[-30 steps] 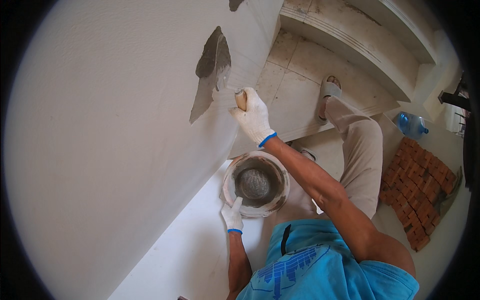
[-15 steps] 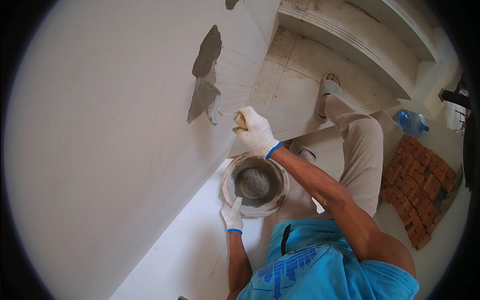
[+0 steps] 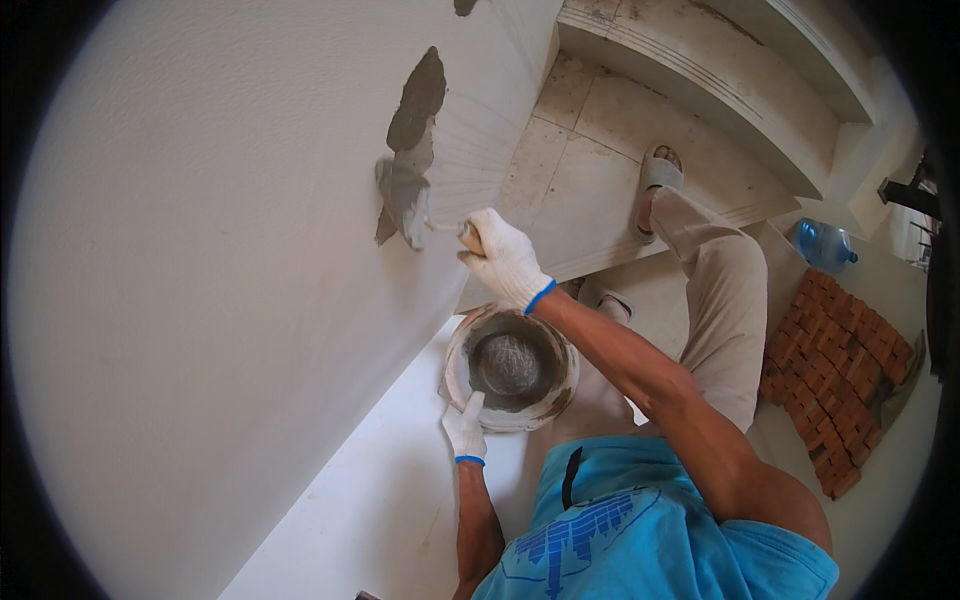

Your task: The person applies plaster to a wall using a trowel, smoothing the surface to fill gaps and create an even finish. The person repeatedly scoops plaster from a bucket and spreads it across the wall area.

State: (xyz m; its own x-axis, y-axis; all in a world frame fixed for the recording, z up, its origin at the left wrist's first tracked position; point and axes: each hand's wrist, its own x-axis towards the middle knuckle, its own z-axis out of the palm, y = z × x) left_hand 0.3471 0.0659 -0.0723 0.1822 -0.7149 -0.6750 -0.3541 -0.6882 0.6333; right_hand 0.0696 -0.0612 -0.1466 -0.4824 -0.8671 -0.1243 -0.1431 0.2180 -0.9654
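Observation:
My right hand (image 3: 505, 260), in a white knit glove with a blue cuff, is closed round the handle of a trowel (image 3: 404, 200). The trowel's grey blade lies against the white wall (image 3: 230, 220), over the lower part of a dark grey mortar patch (image 3: 418, 100). Below, my left hand (image 3: 464, 425), gloved the same way, grips the rim of a round bucket (image 3: 560, 395), thumb over the edge and the other fingers hidden underneath or outside. Wet-looking grey mortar (image 3: 508, 365) coats the bucket's inside.
Pale stone steps (image 3: 690, 60) curve up at the far right, one sandaled foot (image 3: 660, 175) on the lower one. A blue water jug (image 3: 824, 245) and a stack of red-brown bricks (image 3: 832, 375) stand on the right. Another small grey patch (image 3: 464, 7) marks the wall higher up.
The trowel has slid a little to the left across the lower part of the patch, and its blade has turned slightly. My right hand moved with it; my left hand stays on the bucket.

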